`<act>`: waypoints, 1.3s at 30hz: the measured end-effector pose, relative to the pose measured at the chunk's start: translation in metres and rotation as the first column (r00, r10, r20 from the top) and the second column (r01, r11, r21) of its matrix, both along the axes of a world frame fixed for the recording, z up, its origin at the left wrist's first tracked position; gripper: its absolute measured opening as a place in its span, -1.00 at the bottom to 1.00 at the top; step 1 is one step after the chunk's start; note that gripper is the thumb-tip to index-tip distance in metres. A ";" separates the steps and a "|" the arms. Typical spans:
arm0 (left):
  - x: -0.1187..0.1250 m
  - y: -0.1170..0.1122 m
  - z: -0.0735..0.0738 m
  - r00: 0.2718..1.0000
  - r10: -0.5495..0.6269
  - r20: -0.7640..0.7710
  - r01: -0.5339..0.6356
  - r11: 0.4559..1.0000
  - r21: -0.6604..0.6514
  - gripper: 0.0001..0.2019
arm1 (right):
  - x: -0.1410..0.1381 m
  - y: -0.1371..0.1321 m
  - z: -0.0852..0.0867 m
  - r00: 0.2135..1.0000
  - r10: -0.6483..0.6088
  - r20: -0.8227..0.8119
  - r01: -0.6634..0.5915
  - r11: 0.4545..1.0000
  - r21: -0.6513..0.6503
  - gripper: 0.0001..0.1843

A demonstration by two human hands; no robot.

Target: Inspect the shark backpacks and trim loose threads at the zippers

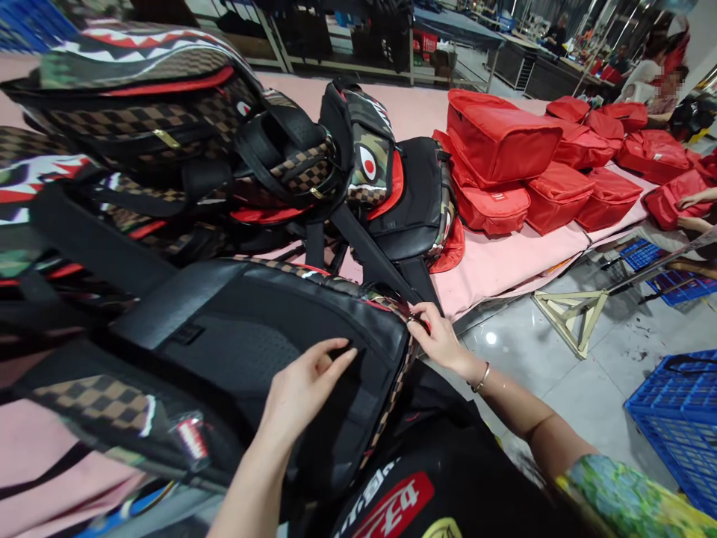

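A black backpack point(252, 344) lies with its padded back panel up, its brown checkered sides showing along the edges. My right hand point(440, 340) pinches the backpack's top right corner, near the zipper edge; the exact part between its fingers is partly hidden. Over the back panel is my left hand point(305, 385), thumb and forefinger a little apart with nothing visible between them. A plastic-wrapped red tag point(191, 439) rests near a checkered strap piece point(101, 403) at the lower left.
Camouflage backpacks with shark-teeth patterns point(151, 82) are heaped behind on the pink-covered table point(482, 273). Several red bags point(501, 138) stand farther right. Beyond the table edge are a metal stand foot point(576, 314) and a blue crate point(677, 418). Another person's hands point(691, 209) touch a red bag.
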State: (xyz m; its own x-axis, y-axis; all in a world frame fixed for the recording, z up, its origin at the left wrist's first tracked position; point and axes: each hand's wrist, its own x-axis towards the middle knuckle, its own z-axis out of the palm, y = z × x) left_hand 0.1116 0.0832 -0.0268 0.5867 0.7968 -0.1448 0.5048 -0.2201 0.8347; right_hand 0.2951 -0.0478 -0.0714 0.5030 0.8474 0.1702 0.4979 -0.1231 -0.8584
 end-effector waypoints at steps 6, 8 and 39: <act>0.005 -0.005 -0.009 0.989 0.093 -0.119 -0.069 0.980 0.187 -0.74 | 0.006 0.006 0.019 0.863 0.309 0.400 -0.286 0.951 -0.118 -0.77; 0.008 -0.005 -0.018 0.977 0.196 -0.084 -0.183 0.972 0.145 -0.72 | 0.008 0.011 0.022 0.806 0.364 0.467 -0.311 0.932 -0.188 -0.80; 0.020 0.011 -0.035 0.806 0.458 0.375 -0.366 0.884 -0.292 -0.69 | 0.018 0.031 0.045 0.793 0.421 0.440 -0.303 0.900 -0.314 -0.77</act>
